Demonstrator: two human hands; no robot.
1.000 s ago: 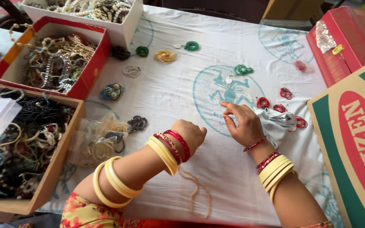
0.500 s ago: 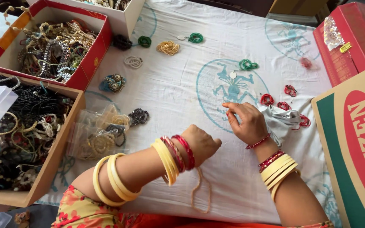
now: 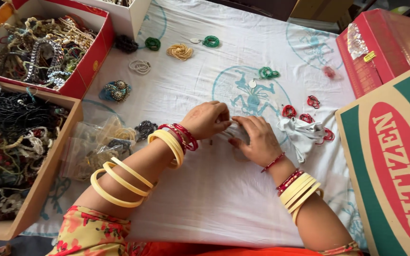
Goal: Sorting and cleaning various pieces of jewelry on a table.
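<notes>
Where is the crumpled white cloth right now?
In the head view, the white cloth lies on the sheet just right of the right hand, among the red beaded pieces.

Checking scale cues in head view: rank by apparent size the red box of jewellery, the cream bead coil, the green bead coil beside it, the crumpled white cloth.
1. red box of jewellery
2. crumpled white cloth
3. cream bead coil
4. green bead coil, only slightly smaller than the cream one, so that pair is unsure.
</notes>
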